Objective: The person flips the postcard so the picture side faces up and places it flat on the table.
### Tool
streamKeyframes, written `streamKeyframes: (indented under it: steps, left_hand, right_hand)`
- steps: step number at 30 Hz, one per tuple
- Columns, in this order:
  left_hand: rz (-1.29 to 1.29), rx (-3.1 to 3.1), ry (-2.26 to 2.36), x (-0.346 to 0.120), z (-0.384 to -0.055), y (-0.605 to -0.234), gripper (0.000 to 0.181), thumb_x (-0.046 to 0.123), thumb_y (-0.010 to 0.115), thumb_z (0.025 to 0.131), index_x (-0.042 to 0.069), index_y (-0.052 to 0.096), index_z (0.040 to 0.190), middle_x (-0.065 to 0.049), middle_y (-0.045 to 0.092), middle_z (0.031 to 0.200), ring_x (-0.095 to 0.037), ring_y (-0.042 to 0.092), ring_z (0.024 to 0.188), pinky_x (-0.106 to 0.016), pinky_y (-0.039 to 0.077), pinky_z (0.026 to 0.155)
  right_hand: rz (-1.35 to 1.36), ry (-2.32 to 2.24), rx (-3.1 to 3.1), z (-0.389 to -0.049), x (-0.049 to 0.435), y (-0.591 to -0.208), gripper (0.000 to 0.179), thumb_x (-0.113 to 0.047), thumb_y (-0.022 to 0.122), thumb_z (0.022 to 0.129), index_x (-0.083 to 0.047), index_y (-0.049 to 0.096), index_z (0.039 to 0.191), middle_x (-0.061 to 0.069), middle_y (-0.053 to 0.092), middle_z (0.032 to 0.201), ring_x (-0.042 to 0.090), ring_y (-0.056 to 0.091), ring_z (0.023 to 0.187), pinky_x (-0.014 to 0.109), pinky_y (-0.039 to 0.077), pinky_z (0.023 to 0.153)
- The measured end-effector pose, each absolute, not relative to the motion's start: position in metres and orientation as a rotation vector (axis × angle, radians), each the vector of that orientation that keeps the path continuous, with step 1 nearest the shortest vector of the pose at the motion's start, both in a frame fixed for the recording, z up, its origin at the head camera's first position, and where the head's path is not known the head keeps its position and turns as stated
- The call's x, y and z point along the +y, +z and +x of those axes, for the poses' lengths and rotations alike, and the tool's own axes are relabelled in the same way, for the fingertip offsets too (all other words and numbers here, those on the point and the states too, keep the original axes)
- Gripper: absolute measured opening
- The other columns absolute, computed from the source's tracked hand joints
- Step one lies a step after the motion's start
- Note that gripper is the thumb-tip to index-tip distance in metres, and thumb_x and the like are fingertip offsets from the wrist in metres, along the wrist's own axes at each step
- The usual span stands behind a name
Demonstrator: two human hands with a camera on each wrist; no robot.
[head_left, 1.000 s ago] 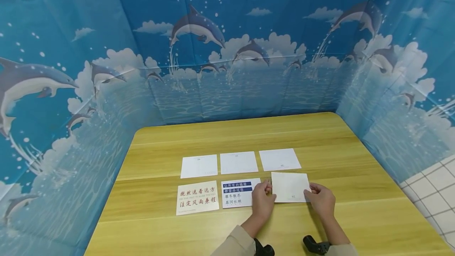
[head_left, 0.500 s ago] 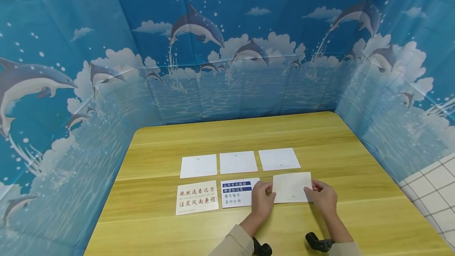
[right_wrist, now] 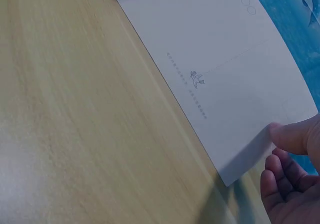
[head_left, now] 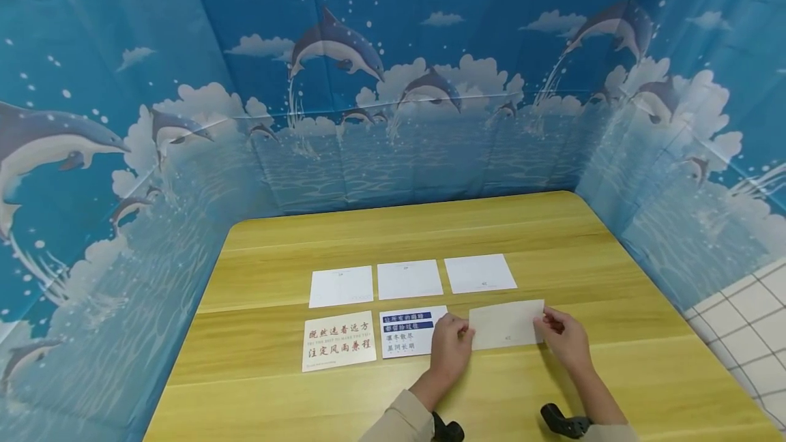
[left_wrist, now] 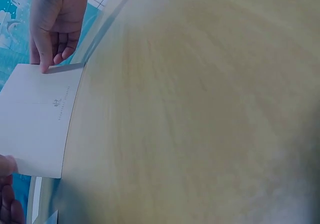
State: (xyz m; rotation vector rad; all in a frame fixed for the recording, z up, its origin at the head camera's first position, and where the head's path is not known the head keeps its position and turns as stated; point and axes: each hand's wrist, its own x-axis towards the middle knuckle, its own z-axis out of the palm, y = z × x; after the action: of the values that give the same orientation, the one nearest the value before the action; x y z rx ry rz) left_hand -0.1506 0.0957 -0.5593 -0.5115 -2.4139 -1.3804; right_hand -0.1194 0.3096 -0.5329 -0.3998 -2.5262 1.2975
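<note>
**Five lie flat, the sixth not yet settled**

From the head view, I see the left hand (head_left: pixel 451 353) and right hand (head_left: pixel 566 341) each pinching one side edge of the held card (head_left: pixel 505 326), plain side toward the person. It sits at the right end of the near row on the worktop (head_left: pixel 270 401), beside the blue-banded card (head_left: pixel 405 343) and the red-lettered card (head_left: pixel 339 341), both lettering up. The far-left card (head_left: pixel 341 287), far-middle card (head_left: pixel 410 280) and far-right card (head_left: pixel 480 273) lie flat, plain sides up. I'd judge the two rows of three nearly complete; if turning cards over is the point, four plain faces remain. Bare wood stretches rightward; on the left, the left hand overlaps the blue-banded card's edge, though whether they touch I can't tell.

In the left wrist view, the right hand's thumb lies on the card's end, other fingers curled; the left hand is mostly cut off. Plenty of bare wood runs alongside the card's printed-mark edge.

In the right wrist view, the held card bows slightly under the right thumb, shadow beneath its corner. I can't tell whether its lower edge meets the wood.
</note>
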Motion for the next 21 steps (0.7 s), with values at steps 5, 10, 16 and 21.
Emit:
streamKeyframes:
  steps: [5, 10, 16, 21]
  left_hand:
    - [-0.529, -2.425, -1.338, 0.094, -0.149, -0.557, 0.004, 0.007, 0.07, 0.078, 0.003, 0.072, 0.08, 0.003, 0.055, 0.078, -0.009, 0.049, 0.075, -0.019, 0.041, 0.068]
    - [-0.584, -2.414, -1.291, 0.092, -0.148, -0.558, 0.005, 0.008, 0.069, 0.079, 0.005, 0.072, 0.08, 0.003, 0.055, 0.078, -0.009, 0.049, 0.074, -0.018, 0.041, 0.067]
    - [-0.643, -2.394, -1.243, 0.09, -0.147, -0.56, 0.005, 0.01, 0.069, 0.08, 0.006, 0.072, 0.079, 0.005, 0.054, 0.077, -0.008, 0.048, 0.073, -0.017, 0.04, 0.066]
    - [-0.669, -2.403, -1.241, 0.087, -0.142, -0.556, 0.004, 0.008, 0.071, 0.078, 0.006, 0.073, 0.08, 0.005, 0.055, 0.077, -0.008, 0.049, 0.074, -0.015, 0.04, 0.067]
  right_hand:
    - [-0.416, 1.299, -2.513, -0.115, 0.311, -0.534, 0.034, -0.009, 0.063, 0.087, 0.014, 0.058, 0.111, 0.02, 0.061, 0.092, -0.001, 0.047, 0.072, 0.013, 0.042, 0.061]
    - [-0.407, 1.318, -2.49, -0.11, 0.311, -0.532, 0.034, -0.01, 0.062, 0.087, 0.014, 0.058, 0.112, 0.023, 0.061, 0.095, -0.006, 0.047, 0.072, 0.012, 0.043, 0.061]
    - [-0.379, 1.343, -2.462, -0.103, 0.31, -0.53, 0.035, -0.012, 0.06, 0.089, 0.015, 0.057, 0.112, 0.026, 0.06, 0.099, -0.008, 0.047, 0.072, 0.013, 0.044, 0.059]
    - [-0.381, 1.322, -2.459, -0.098, 0.31, -0.529, 0.033, -0.01, 0.061, 0.088, 0.014, 0.059, 0.11, 0.025, 0.06, 0.102, -0.011, 0.046, 0.074, 0.011, 0.044, 0.06]
